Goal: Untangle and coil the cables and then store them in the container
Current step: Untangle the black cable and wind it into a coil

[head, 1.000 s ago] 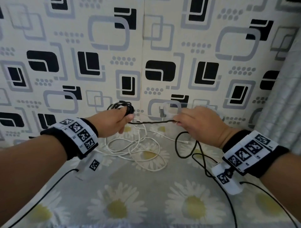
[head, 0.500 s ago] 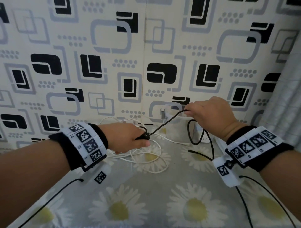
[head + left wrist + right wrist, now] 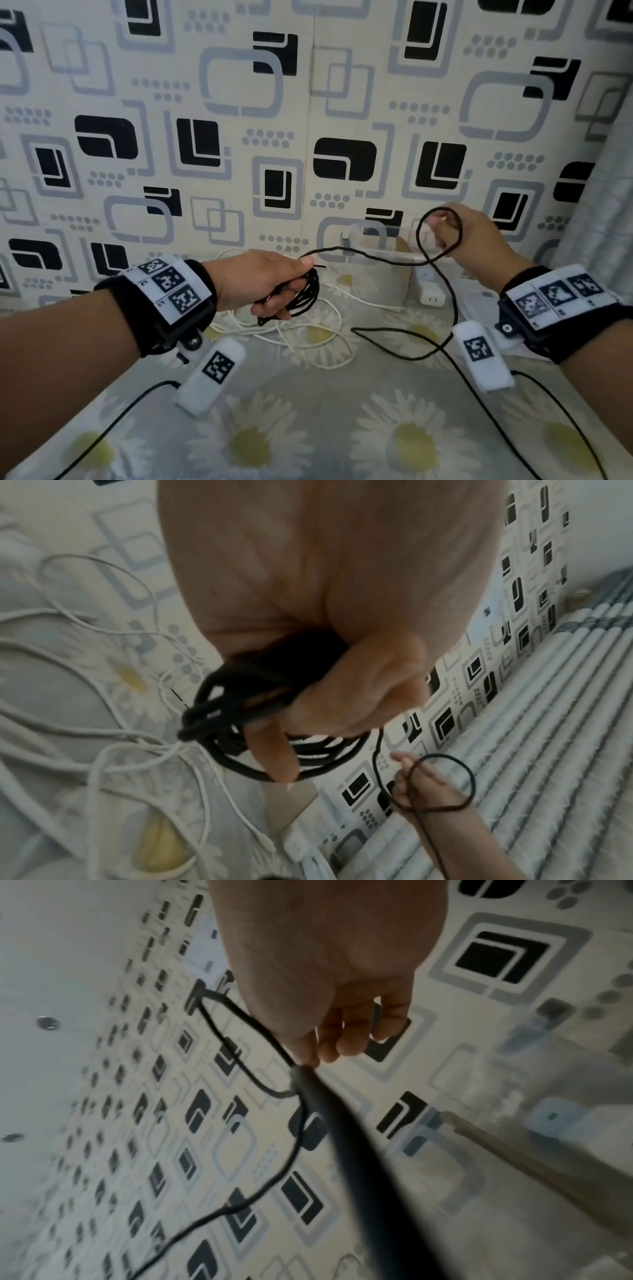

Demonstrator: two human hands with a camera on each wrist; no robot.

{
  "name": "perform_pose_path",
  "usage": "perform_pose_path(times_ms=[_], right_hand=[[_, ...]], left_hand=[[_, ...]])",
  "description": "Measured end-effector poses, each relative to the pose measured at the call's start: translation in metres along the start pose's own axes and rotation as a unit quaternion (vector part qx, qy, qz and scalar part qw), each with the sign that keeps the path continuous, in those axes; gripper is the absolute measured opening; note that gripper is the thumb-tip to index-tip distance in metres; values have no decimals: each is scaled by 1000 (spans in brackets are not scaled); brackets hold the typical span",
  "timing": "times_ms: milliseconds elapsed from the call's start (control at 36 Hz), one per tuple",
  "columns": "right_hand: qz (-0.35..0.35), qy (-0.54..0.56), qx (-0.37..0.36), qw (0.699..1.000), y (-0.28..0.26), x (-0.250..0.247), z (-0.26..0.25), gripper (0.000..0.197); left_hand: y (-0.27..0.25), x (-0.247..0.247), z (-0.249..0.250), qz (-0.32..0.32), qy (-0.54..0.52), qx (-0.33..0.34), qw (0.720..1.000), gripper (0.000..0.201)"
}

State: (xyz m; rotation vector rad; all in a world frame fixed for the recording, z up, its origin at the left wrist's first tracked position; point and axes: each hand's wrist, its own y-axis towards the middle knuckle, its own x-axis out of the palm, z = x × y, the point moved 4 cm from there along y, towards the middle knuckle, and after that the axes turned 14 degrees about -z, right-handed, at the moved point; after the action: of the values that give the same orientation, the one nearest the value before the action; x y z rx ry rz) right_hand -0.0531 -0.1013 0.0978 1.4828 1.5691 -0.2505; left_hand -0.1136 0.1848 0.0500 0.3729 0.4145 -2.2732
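My left hand (image 3: 286,291) grips a coil of black cable (image 3: 305,291) just above the bed, fingers curled round the bundle (image 3: 274,704). From the coil a free black strand (image 3: 370,255) runs right to my right hand (image 3: 442,233), raised near the wall. That hand pinches the strand (image 3: 304,1066) where it crosses itself, so a round loop (image 3: 442,236) stands at the fingers. The rest of the black cable (image 3: 411,346) trails down onto the sheet. A tangled white cable (image 3: 308,330) lies under my left hand. A clear plastic container (image 3: 387,263) stands against the wall.
The bed has a daisy-print sheet (image 3: 308,428) and ends at a patterned wall (image 3: 308,137). A white charger block (image 3: 431,291) sits beside the container. A ribbed grey cushion (image 3: 603,212) rises at the right. Thin black camera leads (image 3: 113,428) run from both wrists.
My left hand dropped from chest height to just above the sheet with the coil. My right hand rose, moved right and turned the strand into a loop.
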Motion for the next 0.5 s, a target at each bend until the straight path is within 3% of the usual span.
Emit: perform_pose_path(times_ms=[167,250,417,444,500], right_hand=[[161,115,-35,980,-4,-32,-36,22],[163,133,-46,976,-8,-33,-53,20],[-65,31,-56,996,-25,22,-88,22],[-119,-19,-53,991,-28,35,-93,30],[-238,-107,-41,964,-34,61,-95,65]], left_hand=[[4,-13,-15,54,3,-66,996,49],[5,-14,-16,46,2,-86,995,49],[7,-7,-2,-4,-51,-58,997,48],[7,-6,2,-15,-69,-47,996,47],[7,-3,9,-40,-104,-21,994,45]])
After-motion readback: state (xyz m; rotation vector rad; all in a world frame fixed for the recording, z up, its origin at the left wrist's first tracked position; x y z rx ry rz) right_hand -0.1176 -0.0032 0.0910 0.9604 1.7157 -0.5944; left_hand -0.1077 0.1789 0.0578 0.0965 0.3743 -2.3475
